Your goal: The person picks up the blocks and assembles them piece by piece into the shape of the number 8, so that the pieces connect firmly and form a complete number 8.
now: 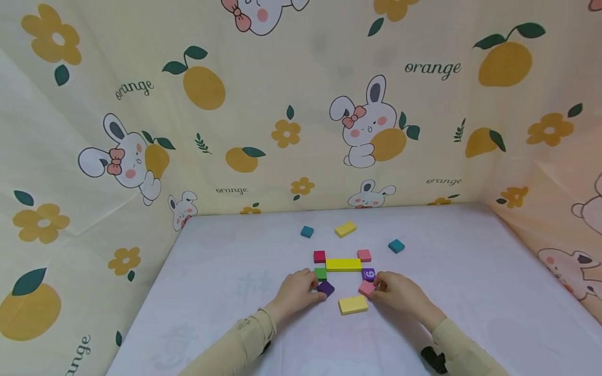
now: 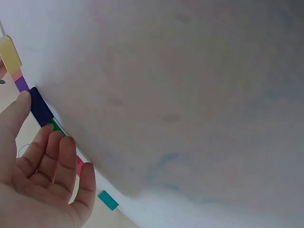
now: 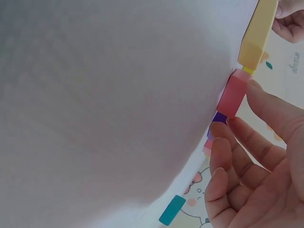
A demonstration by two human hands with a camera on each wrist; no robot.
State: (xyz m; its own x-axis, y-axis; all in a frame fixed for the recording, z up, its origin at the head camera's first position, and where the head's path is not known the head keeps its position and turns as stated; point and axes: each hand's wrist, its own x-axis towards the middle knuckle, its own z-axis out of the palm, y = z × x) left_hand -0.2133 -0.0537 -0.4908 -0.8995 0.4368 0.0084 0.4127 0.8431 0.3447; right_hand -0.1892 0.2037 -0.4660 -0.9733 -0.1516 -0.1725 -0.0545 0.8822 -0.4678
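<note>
The left hand (image 1: 297, 293) pinches a dark purple block (image 1: 326, 288), turned at an angle, just below a green block (image 1: 321, 274); its thumb and fingers hold that block (image 2: 41, 106) in the left wrist view. A pink block (image 1: 367, 288) lies between the thumb and fingers of the right hand (image 1: 403, 295), below a purple block marked with a figure (image 1: 369, 274); the right wrist view shows this pink block (image 3: 233, 93) pinched. Between the two columns lies a long yellow block (image 1: 343, 265), with a red block (image 1: 319, 256) and another pink block (image 1: 364, 255) at its upper corners.
A pale yellow block (image 1: 353, 305) lies nearest the person, between the hands. Farther back are a teal block (image 1: 307, 231), another yellow block (image 1: 345, 229) and a second teal block (image 1: 396, 246). A patterned cloth (image 1: 263, 68) hangs behind the white table (image 1: 226, 271).
</note>
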